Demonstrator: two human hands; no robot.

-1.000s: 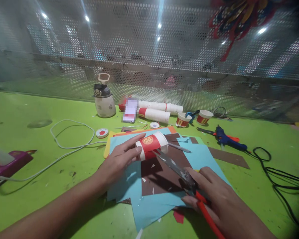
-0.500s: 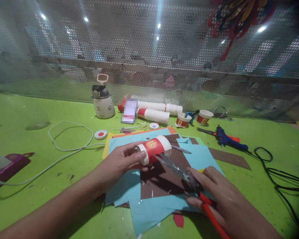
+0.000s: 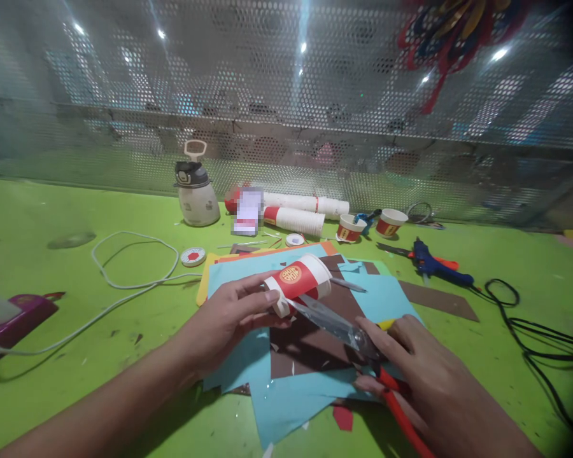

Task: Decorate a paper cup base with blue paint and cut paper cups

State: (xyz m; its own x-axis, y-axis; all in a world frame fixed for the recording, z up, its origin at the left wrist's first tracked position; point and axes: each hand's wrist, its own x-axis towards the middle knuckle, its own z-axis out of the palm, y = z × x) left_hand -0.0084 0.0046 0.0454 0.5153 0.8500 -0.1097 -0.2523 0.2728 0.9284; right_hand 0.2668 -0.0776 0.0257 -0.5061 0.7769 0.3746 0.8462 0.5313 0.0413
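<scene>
My left hand (image 3: 248, 303) grips a white and red paper cup (image 3: 306, 275) near its base, the cup tipped on its side with its mouth toward the right. In my right hand (image 3: 405, 362) is a pair of scissors (image 3: 337, 326) with red handles. Their blades reach up to the cup's lower side, and a slit shows there near my left thumb. Beneath both hands lie blue paper sheets (image 3: 296, 410) and a brown sheet (image 3: 310, 346). A grey pencil-like stick (image 3: 349, 285) rests on the sheets behind the cup.
A blue glue gun (image 3: 434, 264) with a black cord lies at right. Behind are cut cups (image 3: 391, 222), stacked paper cups (image 3: 296, 219), a blurred phone (image 3: 248, 211) and a bottle (image 3: 197, 197). A purple power strip (image 3: 28, 318) and white cable (image 3: 124, 299) are at left.
The cup has tilted, its mouth end rising slightly. The scissor blades have moved further left along the cup's lower side toward its base, and the slit there shows more.
</scene>
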